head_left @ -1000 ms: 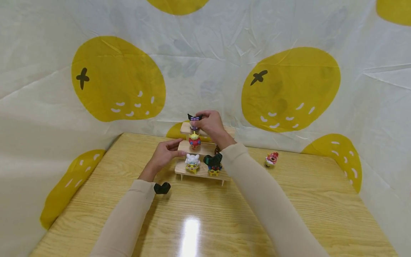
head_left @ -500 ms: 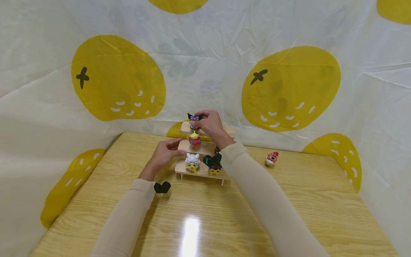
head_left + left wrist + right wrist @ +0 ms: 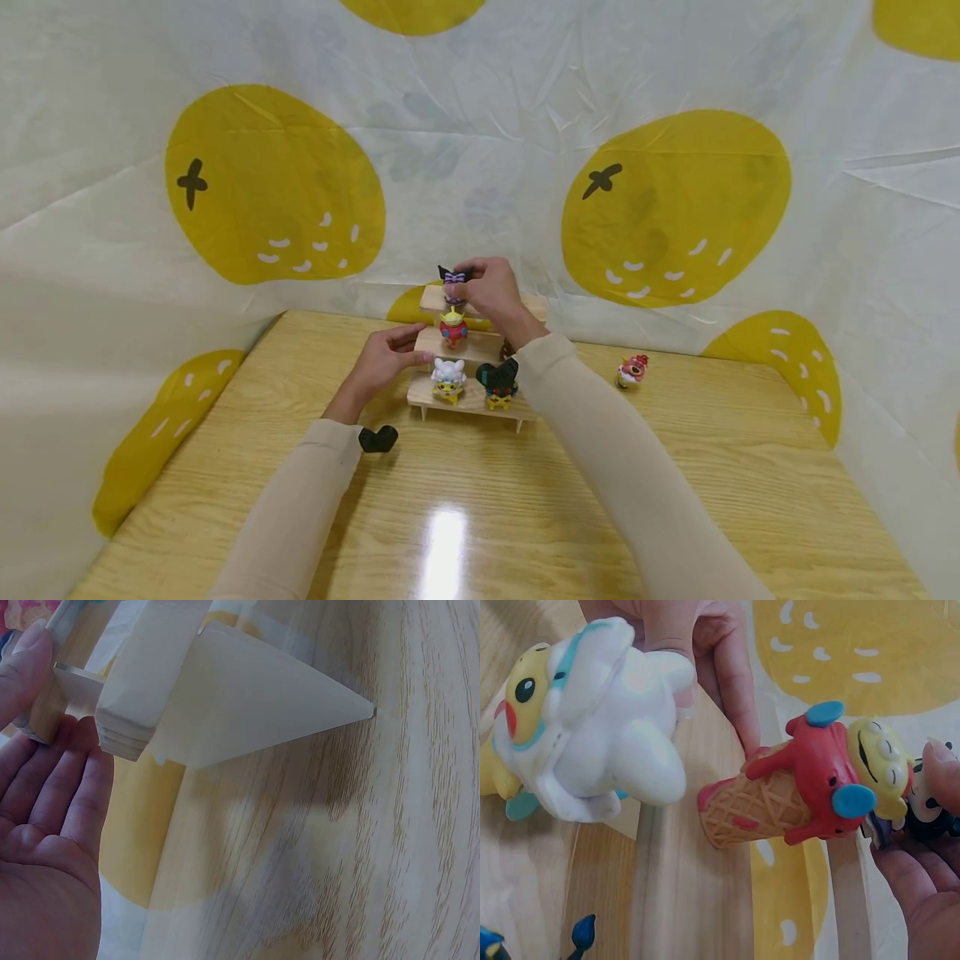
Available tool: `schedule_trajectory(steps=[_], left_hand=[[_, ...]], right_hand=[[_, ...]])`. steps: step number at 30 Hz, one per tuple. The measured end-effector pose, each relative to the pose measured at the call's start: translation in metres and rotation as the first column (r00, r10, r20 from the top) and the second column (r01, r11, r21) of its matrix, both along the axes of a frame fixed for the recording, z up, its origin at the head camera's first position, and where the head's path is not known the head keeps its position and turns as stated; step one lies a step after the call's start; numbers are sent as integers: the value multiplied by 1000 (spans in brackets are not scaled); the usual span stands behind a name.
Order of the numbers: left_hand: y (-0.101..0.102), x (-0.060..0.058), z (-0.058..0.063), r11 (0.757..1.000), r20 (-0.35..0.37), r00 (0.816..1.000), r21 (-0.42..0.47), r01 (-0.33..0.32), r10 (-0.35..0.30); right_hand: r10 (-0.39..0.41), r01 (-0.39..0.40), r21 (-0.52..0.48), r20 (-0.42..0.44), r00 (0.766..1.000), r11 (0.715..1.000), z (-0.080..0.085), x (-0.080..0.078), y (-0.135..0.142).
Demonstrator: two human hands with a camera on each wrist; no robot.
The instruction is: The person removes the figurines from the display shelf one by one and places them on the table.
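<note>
A three-tier wooden display stand [image 3: 476, 348] rises at the back of the table. At the left end of its middle board, my left hand [image 3: 381, 363] holds the edge, thumb [image 3: 28, 664] above and fingers [image 3: 82, 776] below. My right hand [image 3: 492, 292] pinches a black figurine [image 3: 454, 276] with a purple bow at the top board's left end; the fingers hide part of it. Below stands a figurine with a yellow three-eyed head and red body [image 3: 866, 765] on a waffle-patterned cone. On the bottom board sit a white-hooded yellow figurine [image 3: 637, 742] and another yellow figurine [image 3: 499, 401], partly covered.
A red-and-white figurine [image 3: 632, 372] stands on the wooden table [image 3: 720, 467] to the right. Dark heart-shaped pieces appear by both wrists, one black piece [image 3: 378, 438] beside the left cuff. Something brown [image 3: 507, 348] is mostly hidden by the right sleeve. A patterned cloth [image 3: 480, 167] hangs behind.
</note>
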State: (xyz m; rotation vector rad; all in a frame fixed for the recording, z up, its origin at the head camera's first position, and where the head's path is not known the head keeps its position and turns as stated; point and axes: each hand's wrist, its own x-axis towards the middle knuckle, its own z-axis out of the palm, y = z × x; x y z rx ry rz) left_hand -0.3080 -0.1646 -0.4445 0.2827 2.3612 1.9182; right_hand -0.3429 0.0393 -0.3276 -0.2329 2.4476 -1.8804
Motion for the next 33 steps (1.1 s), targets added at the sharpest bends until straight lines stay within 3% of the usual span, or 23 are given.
schedule_trajectory(steps=[10,25,33], left_hand=[[0,0,-1,1000,5,1000,-8,-11,11],[3,1,-2,999,-5,1000,-23,-23,23],[3,3,-1,999,-1,1000,-31,-27,27]], right_hand=[[-27,26,6,22,999,1000,6,2,6],[-50,51,35,-13,999,998,8,2,16],[-54,54,5,-10,998,999,10,4,24]])
